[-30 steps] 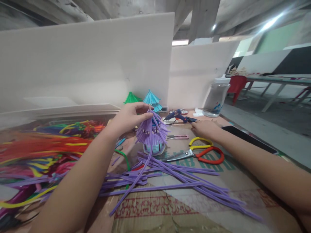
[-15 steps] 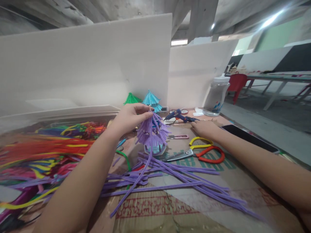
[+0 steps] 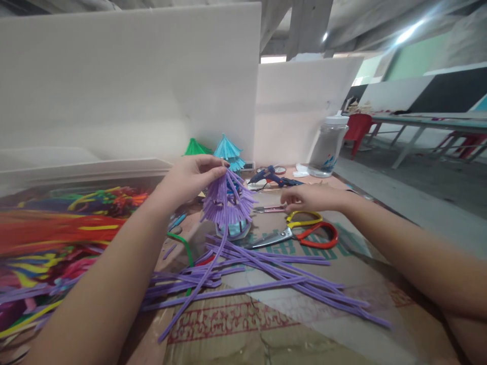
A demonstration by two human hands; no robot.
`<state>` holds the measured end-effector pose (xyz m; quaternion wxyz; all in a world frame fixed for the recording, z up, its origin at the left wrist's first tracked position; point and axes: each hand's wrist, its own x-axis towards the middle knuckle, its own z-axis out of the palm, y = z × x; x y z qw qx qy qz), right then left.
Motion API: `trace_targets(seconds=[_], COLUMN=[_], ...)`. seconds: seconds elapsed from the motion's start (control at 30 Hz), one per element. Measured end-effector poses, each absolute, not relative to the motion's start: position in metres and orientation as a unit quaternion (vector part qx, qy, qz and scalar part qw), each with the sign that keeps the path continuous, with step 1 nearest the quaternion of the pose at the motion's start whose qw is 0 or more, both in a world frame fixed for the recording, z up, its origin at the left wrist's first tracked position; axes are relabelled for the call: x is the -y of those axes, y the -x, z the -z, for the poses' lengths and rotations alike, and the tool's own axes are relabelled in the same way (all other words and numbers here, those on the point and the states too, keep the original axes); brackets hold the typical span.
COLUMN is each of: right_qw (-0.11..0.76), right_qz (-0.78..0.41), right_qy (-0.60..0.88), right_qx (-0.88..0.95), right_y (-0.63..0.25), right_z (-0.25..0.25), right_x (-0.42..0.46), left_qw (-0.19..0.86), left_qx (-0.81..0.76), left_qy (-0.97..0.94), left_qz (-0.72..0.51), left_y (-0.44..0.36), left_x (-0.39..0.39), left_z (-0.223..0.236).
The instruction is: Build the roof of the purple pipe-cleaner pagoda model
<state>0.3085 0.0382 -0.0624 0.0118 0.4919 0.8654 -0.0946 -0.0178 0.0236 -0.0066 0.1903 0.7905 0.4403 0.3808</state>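
My left hand (image 3: 200, 172) pinches the tip of a small purple pipe-cleaner tower (image 3: 230, 203) with two tiers of fringed roof. One long purple pipe cleaner (image 3: 213, 271) runs from its top down to the cardboard. My right hand (image 3: 299, 196) has its fingers curled over the handle end of pink thread snips (image 3: 270, 209), which lie flat beside the tower. Just below that hand are large scissors (image 3: 274, 237) with one yellow and one red handle loop. Loose purple pipe cleaners (image 3: 281, 276) lie in front of the tower.
Colourful pipe cleaners (image 3: 57, 228) are heaped at left. Behind the tower stand a blue roofed model (image 3: 227, 148) and a green one (image 3: 196, 147). A glue gun (image 3: 266, 175) and a clear bottle (image 3: 327, 147) are at the back, before white panels (image 3: 308, 106).
My right hand has come left and nearer, from beside the glue gun to the thread snips' handle. My left hand stays on the tower's tip. The whole view has shifted slightly.
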Motion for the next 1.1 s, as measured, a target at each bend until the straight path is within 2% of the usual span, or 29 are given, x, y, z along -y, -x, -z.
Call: trace_targets(seconds=[0.17, 0.3, 0.37, 0.43, 0.77, 1.0, 1.1], right_qw=[-0.054, -0.014, 0.045, 0.061, 0.058, 0.031, 0.036], right_qz=[0.014, 0.076, 0.138, 0.145, 0.067, 0.077, 0.1], right_qy=[-0.409, -0.459, -0.423, -0.373, -0.378, -0.408, -0.401], right_qx=[-0.911, -0.885, -0.894, -0.914, -0.922, -0.909, -0.91], right_y=[-0.29, -0.303, -0.312, -0.318, -0.32, -0.322, -0.329], right_z=[0.078, 0.069, 0.061, 0.056, 0.077, 0.079, 0.075], right_x=[-0.037, -0.033, -0.022, -0.009, 0.008, 0.006, 0.002], left_qw=[0.184, 0.192, 0.197, 0.207, 0.229, 0.174, 0.164], left_qx=[-0.436, -0.433, -0.433, -0.426, -0.411, -0.417, -0.421], left_qy=[-0.794, -0.791, -0.788, -0.787, -0.782, -0.841, -0.843], left_qz=[-0.381, -0.388, -0.392, -0.396, -0.41, -0.299, -0.291], left_y=[0.019, 0.019, 0.019, 0.019, 0.016, 0.021, 0.022], left_x=[-0.024, -0.025, -0.025, -0.026, -0.026, -0.016, -0.014], left_z=[0.006, 0.006, 0.006, 0.007, 0.009, 0.002, 0.001])
